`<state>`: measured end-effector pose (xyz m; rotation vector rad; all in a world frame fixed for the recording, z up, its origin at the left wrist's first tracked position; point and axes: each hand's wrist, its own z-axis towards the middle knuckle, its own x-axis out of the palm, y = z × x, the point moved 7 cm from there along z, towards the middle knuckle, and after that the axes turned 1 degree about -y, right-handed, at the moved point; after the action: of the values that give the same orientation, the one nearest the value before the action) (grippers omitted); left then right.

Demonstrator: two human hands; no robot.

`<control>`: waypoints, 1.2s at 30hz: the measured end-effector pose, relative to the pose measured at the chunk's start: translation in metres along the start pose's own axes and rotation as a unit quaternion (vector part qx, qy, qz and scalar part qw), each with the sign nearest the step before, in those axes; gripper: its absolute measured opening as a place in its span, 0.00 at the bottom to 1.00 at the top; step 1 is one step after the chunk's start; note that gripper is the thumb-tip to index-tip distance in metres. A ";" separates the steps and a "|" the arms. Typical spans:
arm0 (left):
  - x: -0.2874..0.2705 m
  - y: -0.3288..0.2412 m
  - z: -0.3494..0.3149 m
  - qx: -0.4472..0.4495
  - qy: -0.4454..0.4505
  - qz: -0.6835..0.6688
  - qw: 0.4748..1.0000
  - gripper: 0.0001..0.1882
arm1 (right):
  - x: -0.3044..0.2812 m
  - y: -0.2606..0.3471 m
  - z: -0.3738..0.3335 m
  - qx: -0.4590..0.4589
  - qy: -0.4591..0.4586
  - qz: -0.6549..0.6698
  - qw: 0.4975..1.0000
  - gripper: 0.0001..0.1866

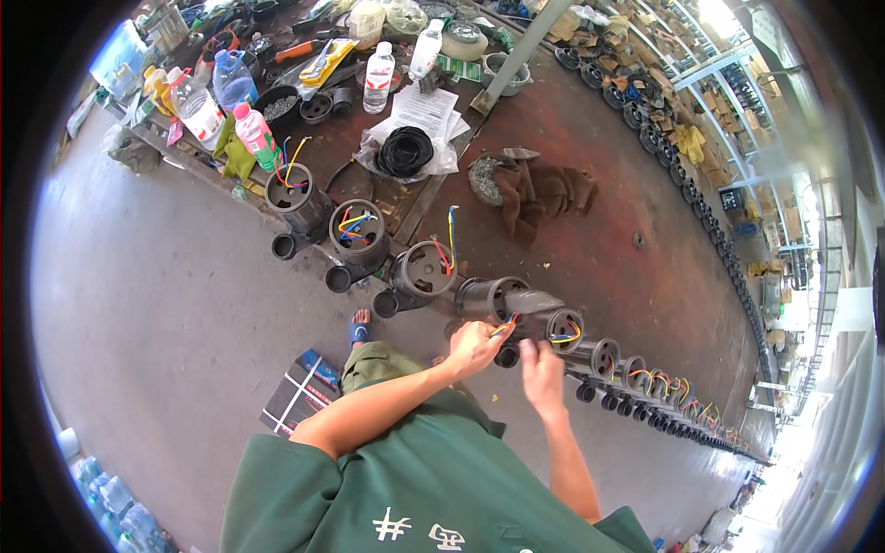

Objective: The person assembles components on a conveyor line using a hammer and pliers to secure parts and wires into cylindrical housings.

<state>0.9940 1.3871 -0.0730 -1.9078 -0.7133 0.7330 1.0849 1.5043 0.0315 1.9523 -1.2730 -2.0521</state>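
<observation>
- Head view: the left hand is clamped on a bundle of coloured wires, with the fingertips drawn together around it.
- The wires are located at the near edge of the table, in front of the person, beside a dark grey cylindrical housing. The housing from which they emerge cannot be determined.
- The right hand is positioned just right of the wires and is motion-blurred. Whether its fingers are together or apart, or grip anything, cannot be determined.
- A blurred grey object lies above both hands, between the dark grey housing and a neighbouring housing with yellow, red and blue leads. Its kind is unclear.
- Left of the hands, three upright housings with side pipes stand along the edge: a near housing, a middle housing and an end housing. Coloured leads rise from each.
- Right of the hands, further housings continue in a long line.
- Beyond the hands, a brown cloth lies crumpled on the table. A black cable coil rests on clear plastic near paper sheets.
- A strapped box lies on the floor, left of the person.
</observation>
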 end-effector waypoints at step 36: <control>0.064 -0.209 -0.046 0.383 0.000 0.360 0.851 0.19 | -0.107 -0.091 -0.083 0.236 -0.151 0.462 0.842 0.17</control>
<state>1.0339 1.4895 0.1212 -1.3678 0.3422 1.2444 1.2220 1.5797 0.0783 0.7172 -2.3325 -1.6056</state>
